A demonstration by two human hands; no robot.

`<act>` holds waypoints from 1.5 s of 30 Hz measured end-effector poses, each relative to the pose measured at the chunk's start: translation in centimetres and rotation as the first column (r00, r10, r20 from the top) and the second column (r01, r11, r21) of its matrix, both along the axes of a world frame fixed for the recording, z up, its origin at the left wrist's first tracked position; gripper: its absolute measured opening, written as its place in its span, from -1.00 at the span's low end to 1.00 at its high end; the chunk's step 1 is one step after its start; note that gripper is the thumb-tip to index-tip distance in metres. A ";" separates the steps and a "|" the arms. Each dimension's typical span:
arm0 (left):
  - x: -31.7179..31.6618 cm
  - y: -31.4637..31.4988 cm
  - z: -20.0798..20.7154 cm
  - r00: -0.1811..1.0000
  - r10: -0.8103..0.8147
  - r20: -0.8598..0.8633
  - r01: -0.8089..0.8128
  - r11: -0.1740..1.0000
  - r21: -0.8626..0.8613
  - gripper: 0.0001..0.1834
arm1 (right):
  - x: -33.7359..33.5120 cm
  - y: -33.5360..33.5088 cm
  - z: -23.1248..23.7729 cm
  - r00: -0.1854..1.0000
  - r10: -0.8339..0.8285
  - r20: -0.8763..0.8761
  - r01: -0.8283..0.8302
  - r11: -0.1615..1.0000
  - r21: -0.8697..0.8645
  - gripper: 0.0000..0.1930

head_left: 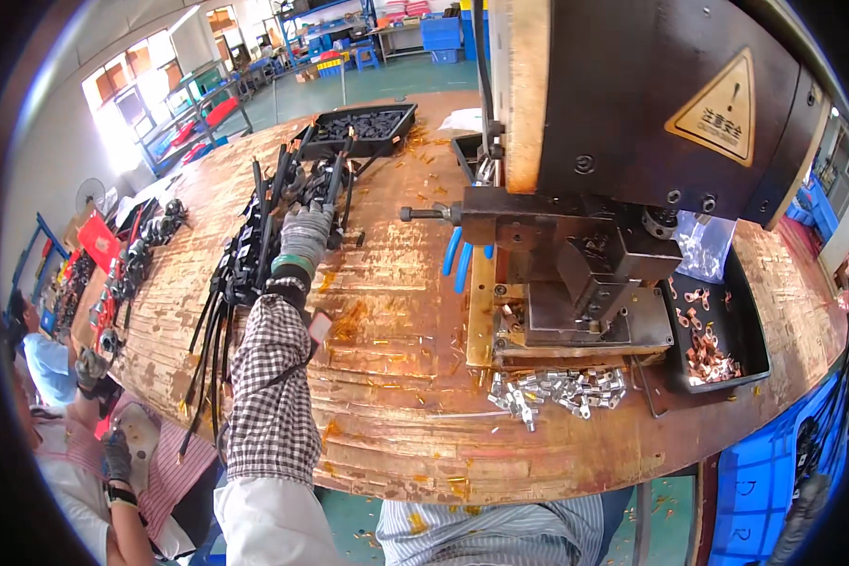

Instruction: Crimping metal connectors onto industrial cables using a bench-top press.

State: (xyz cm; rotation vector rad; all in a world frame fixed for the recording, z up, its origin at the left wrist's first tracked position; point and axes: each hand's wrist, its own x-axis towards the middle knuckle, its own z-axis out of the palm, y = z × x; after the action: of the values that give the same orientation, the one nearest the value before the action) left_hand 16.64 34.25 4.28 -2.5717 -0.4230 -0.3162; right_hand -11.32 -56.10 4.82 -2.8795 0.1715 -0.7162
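Observation:
My left hand point(304, 234), in a grey knit glove with a checked sleeve cover, reaches out over a pile of black cables point(255, 231) on the left half of the table. Its fingers curl round part of the pile, beside a black cable end that sticks up past the knuckles. How many cables it grips is hidden. Long cable tails with copper-coloured ends hang toward the table's near edge, left of my forearm. My right hand does not show.
A dark press machine point(575, 274) stands right of centre, blue-handled pliers point(457, 253) beside it. Silver terminal lugs point(575, 389) lie before it; a black tray point(750, 325) holds copper ones. Another black tray point(401, 132) stands far back. Co-workers sit at left; a blue crate point(750, 500) is lower right.

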 end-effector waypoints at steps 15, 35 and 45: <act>-22.5 -19.9 8.9 0.234 -0.912 -0.336 0.779 0.382 -0.497 -0.61 | 8.8 46.1 2.8 0.093 0.994 -0.053 -0.952 0.073 -0.298 -0.73; -21.9 -31.2 1.5 0.554 -0.831 -0.049 0.549 0.410 -0.729 -0.41 | 11.2 40.7 -2.5 0.125 0.954 -0.271 -0.807 0.257 0.531 -0.67; -20.7 -31.4 1.8 0.666 -0.743 -0.065 0.429 0.453 -0.781 -0.59 | 12.0 39.6 -5.1 0.182 0.983 -0.036 -0.844 0.175 0.507 -0.69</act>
State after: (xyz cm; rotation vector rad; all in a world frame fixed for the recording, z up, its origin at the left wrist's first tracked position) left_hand -4.01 2.84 6.04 -3.3777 0.7509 0.2332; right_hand 0.67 -16.52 -0.26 -1.9923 -1.2436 0.1509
